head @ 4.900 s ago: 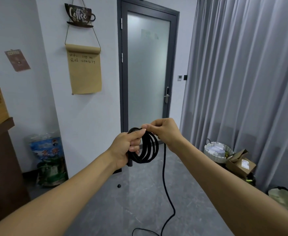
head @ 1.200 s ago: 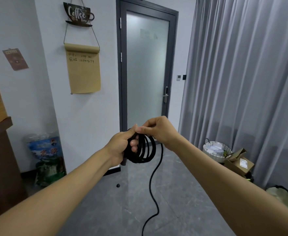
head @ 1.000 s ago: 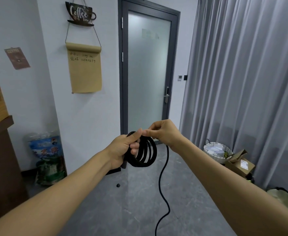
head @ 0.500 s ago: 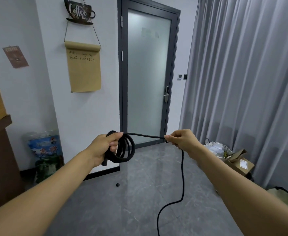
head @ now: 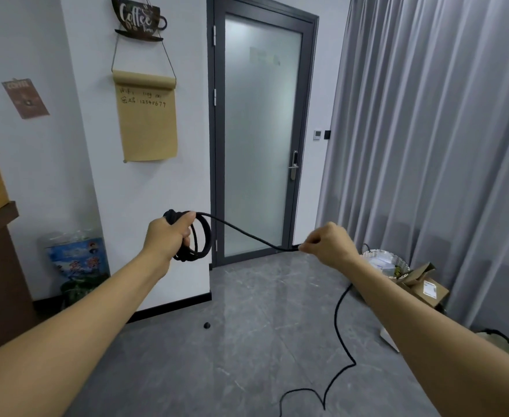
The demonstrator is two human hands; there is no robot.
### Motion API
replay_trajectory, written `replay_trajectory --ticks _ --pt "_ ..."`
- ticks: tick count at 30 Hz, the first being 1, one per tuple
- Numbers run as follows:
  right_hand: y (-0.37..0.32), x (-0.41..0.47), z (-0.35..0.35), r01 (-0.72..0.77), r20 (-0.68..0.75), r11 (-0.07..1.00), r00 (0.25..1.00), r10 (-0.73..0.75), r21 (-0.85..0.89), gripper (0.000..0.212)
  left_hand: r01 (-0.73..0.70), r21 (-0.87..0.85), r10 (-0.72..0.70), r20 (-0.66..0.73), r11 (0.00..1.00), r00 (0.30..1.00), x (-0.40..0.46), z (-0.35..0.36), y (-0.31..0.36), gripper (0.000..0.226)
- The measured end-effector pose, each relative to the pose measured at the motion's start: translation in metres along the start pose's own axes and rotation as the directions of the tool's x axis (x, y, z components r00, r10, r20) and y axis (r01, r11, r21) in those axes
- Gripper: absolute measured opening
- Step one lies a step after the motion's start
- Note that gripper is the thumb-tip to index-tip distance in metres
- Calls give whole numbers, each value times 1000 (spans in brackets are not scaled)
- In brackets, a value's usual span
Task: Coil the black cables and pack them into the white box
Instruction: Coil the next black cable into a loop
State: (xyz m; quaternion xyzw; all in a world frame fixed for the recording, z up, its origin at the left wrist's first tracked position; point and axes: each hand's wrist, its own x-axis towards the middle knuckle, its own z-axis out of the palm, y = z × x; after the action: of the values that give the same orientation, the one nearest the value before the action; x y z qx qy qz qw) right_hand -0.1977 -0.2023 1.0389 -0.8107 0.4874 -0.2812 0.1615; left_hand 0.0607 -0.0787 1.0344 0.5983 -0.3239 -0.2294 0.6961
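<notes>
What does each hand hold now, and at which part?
Both hold the black cable. The left hand grips the wound coil at its top. The right hand pinches the loose length beside the coil; the rest hangs to the floor.

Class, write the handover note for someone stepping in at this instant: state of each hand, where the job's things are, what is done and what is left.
Left hand: grips the coiled loops of the black cable.
Right hand: pinches the same cable further along; a span runs between the hands.
The rest of the cable hangs from the right hand and trails on the grey floor.
Done: several loops wound.
Left: wind in the loose tail, then pack the coil. No white box is clearly in view.
</notes>
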Motion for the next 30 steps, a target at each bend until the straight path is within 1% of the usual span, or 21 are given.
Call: replay_trajectory --ticks 2,3,5,8,11,13,16,18,21,24,27,30 --pt "-17 -2 2 128 80 991 989 -125 -32 15 -84 113 85 -7 990 996 -4 11 3 27" --pt "-26 -3 2 185 131 983 975 -182 -10 14 -118 167 120 0 979 993 -5 15 3 27" --pt "-43 -9 1 264 225 960 934 -278 91 13 -168 256 168 24 952 986 -9 21 2 29" --pt "-62 -16 -1 298 292 922 884 -365 249 14 -192 301 181 65 934 981 -16 30 0 33" --pt "-74 -22 -3 256 295 862 865 -407 438 17 -198 283 171 115 939 978 -24 40 -1 34" --pt "-78 -25 -4 207 267 802 871 -412 560 19 -171 222 137 163 960 977 -29 47 1 32" --pt "-80 -25 -4 124 221 698 897 -382 705 17 -93 114 64 237 989 969 -41 57 7 35" --pt "-79 -25 -3 78 193 641 920 -342 764 20 1 3 -1 271 1000 963 -48 62 11 35" --pt "-77 -22 -3 34 169 588 943 -287 808 23 123 -134 -71 343 983 937 -54 67 14 33" --pt "-75 -22 -4 28 153 588 954 -257 808 24 188 -176 -100 417 966 903 -56 69 16 33" --pt "-73 -21 -3 28 156 623 959 -238 781 23 210 -161 -113 469 964 876 -57 70 15 36" --pt "-71 -18 -1 14 157 645 966 -207 764 22 218 -175 -106 493 960 864 -59 69 14 38"
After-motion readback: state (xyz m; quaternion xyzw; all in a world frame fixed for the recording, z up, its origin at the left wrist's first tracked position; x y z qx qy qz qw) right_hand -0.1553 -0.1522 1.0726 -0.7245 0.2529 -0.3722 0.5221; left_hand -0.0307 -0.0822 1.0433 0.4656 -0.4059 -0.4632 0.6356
